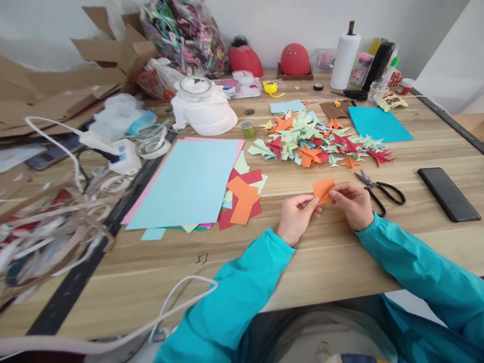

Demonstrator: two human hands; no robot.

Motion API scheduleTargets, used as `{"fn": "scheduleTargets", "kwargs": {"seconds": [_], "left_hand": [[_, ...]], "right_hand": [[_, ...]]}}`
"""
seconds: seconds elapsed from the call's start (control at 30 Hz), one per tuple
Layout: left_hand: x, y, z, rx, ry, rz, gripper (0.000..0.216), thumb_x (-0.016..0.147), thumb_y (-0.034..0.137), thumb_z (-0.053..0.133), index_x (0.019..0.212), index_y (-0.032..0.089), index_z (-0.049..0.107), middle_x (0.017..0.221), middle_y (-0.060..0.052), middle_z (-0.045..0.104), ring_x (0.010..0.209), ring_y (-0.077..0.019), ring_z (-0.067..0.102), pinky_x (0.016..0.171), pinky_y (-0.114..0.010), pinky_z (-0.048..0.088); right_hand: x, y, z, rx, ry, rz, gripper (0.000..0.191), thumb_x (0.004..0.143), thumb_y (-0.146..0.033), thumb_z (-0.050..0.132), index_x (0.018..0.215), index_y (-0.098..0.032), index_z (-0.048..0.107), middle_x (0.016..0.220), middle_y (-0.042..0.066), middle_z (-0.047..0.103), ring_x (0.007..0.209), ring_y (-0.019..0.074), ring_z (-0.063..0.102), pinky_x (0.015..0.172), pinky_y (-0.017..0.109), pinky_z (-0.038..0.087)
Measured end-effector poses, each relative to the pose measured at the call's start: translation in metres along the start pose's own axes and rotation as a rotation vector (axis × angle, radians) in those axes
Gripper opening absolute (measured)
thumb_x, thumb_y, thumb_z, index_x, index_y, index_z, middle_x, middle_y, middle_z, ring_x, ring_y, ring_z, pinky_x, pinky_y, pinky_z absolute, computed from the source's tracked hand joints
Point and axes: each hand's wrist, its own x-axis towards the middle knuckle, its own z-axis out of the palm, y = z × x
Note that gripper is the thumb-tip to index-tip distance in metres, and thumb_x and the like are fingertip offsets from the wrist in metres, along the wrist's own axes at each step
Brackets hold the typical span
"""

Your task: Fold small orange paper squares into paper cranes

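Observation:
Between my two hands is a small square of orange paper, held just above the wooden table. My left hand pinches its lower left part with thumb and fingers. At the right edge, my right hand grips the same paper between thumb and forefinger. Beyond them spreads a pile of folded paper planes or cranes in pale green, orange, red and blue. To the left, loose orange paper pieces lie over red paper. Black-handled scissors rest beside my right hand.
Large light blue sheets lie on the left. A black phone is at the right, and a teal sheet is farther back. A white cable crosses the near left. Tangled strips and a cardboard box crowd the far left.

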Motion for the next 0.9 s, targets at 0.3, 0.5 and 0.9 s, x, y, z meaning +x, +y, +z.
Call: {"fn": "scheduleTargets", "kwargs": {"seconds": [0.3,0.5,0.9], "left_hand": [[-0.004,-0.008,0.006,-0.013,0.001,0.022,0.018,0.070,0.028,0.067,0.077,0.011,0.068,0.061,-0.003,0.066,0.054,-0.0120,0.061,0.051,-0.023,0.052],[-0.006,-0.011,0.008,-0.028,0.010,0.010,0.017,0.068,0.027,0.068,0.076,0.012,0.069,0.065,-0.004,0.067,0.057,-0.0131,0.062,0.050,-0.023,0.052],[-0.007,-0.004,0.009,-0.098,-0.037,-0.085,0.018,0.063,0.026,0.072,0.070,0.010,0.066,0.059,-0.004,0.065,0.056,-0.0136,0.063,0.052,-0.024,0.053]], "right_hand": [[0.001,0.004,0.001,0.052,0.044,0.047,0.017,0.062,-0.030,0.076,0.069,-0.018,0.066,0.062,0.000,0.065,0.052,0.0094,0.057,0.050,0.023,0.049],[0.002,0.008,0.001,0.103,0.084,0.051,0.018,0.060,-0.027,0.078,0.068,-0.018,0.065,0.062,-0.001,0.065,0.054,0.0093,0.058,0.051,0.022,0.049],[0.006,0.013,-0.003,0.094,-0.017,0.072,0.016,0.062,-0.029,0.077,0.072,-0.019,0.068,0.070,0.000,0.068,0.063,0.0112,0.061,0.061,0.024,0.051]]}}
